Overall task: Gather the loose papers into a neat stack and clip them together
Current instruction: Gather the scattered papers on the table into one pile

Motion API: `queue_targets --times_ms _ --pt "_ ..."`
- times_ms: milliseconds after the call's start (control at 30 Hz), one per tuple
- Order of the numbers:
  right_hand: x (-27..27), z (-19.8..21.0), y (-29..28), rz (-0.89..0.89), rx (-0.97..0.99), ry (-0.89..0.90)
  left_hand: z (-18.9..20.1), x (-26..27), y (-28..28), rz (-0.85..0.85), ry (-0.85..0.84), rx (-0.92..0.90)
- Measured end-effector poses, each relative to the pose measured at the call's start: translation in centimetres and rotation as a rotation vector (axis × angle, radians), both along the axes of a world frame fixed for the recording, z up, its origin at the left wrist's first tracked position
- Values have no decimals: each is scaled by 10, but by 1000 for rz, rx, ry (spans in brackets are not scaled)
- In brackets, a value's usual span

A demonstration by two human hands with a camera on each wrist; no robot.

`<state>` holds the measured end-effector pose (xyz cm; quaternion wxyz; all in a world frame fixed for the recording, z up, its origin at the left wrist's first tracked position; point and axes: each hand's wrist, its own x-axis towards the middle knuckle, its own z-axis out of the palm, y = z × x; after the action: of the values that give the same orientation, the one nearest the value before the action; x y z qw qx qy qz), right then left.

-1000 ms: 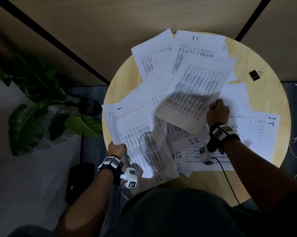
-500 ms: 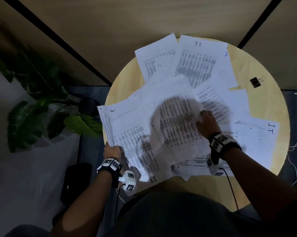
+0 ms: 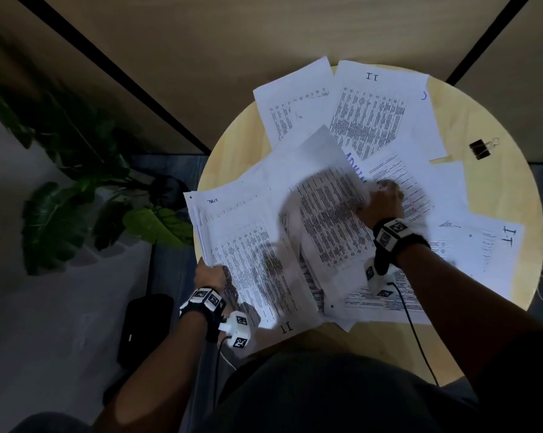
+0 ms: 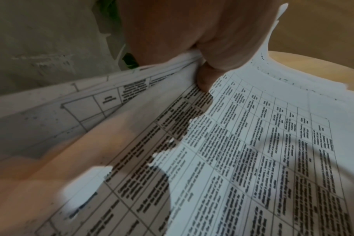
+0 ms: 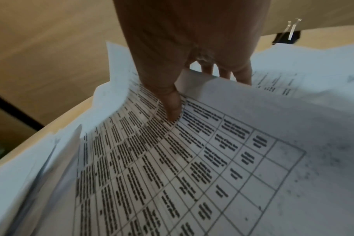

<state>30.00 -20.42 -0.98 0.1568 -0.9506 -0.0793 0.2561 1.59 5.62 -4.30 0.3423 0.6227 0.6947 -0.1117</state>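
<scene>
A round, pale wooden tabletop (image 3: 498,195) is seen from above, mostly covered by loose printed papers (image 3: 376,117) lying overlapped at different angles. A potted plant (image 3: 76,195) stands on the floor to the left. At the near left edge, the left hand (image 3: 209,273) grips a gathered bunch of sheets (image 3: 248,254), thumb on top and fingers curled underneath. Near the middle, the right hand (image 3: 382,203) pinches a single blurred sheet (image 3: 326,214) by its far edge, thumb above and fingers (image 5: 240,75) below, lifted over the bunch. A small black binder clip (image 3: 480,149) lies on bare wood at the far right, apart from the papers.
</scene>
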Motion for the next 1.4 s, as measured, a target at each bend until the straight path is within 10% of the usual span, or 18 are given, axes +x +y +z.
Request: queue_targets --times_ms 400,600,867,1033,1400 --pt "49 73 -81 -42 231 -86 48 25 -13 -13 -165 304" --pt "70 134 -115 132 283 159 67 49 9 -38 -329 390" --pt "48 108 -44 487 445 5 81 91 -19 -478 -361 67" --pt "3 60 -2 325 460 -313 73 83 -51 -518 -149 -177" --pt "-13 48 -94 -334 78 -72 42 63 -62 -302 -262 -195"
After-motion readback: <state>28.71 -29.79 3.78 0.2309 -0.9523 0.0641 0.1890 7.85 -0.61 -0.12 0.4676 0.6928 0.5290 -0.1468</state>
